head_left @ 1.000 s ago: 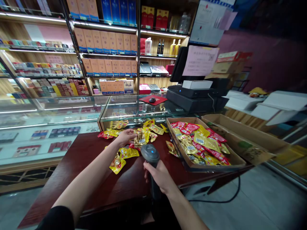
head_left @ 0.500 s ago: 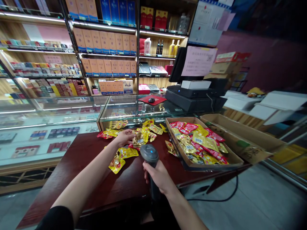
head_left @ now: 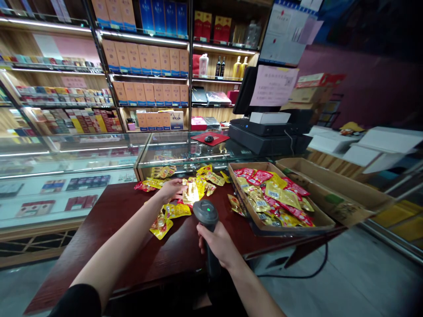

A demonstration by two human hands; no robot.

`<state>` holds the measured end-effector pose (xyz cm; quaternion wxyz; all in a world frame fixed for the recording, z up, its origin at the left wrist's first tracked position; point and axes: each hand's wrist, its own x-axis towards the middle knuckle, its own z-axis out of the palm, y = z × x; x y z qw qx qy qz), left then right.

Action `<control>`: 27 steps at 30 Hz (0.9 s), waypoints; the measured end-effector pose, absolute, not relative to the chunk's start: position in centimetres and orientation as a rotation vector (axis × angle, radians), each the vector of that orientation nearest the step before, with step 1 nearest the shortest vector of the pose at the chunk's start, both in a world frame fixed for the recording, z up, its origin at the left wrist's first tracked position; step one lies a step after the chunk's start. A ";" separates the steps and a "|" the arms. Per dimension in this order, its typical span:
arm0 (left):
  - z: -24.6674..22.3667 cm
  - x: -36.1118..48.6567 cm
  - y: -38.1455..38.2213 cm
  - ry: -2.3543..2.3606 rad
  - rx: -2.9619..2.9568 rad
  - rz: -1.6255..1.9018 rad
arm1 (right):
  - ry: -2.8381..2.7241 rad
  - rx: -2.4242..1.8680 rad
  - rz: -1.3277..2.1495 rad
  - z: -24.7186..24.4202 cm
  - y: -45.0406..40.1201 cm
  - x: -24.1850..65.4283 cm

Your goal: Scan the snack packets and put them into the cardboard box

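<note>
My right hand (head_left: 218,243) is wrapped round the handle of a dark grey barcode scanner (head_left: 205,213), which shows a small green light on top. Its head faces a gold snack packet (head_left: 191,192) that is lit bright. My left hand (head_left: 172,190) holds that packet by its left edge, the fingertips partly hidden. Around it on the dark red-brown table (head_left: 132,246) lie loose yellow packets (head_left: 177,210) and a red one (head_left: 142,186). To the right, a cardboard box (head_left: 287,227) holds many red, yellow and gold packets.
Behind the table runs a glass display counter (head_left: 172,149), with a mouse (head_left: 209,138) on a red mat. A monitor (head_left: 246,92) and black till (head_left: 264,136) stand at the back right. An open carton (head_left: 350,189) adjoins the box. A black cable (head_left: 310,276) hangs below the table.
The scanner's light has turned from blue to green, and bright light now falls on the gold packet. Both hands stay almost where they were.
</note>
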<state>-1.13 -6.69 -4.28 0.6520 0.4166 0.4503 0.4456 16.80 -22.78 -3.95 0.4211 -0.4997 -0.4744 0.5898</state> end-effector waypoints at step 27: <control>2.8 25.6 -4.4 0.797 1.038 0.720 | -0.901 -1.209 0.947 4.9 -14.0 39.4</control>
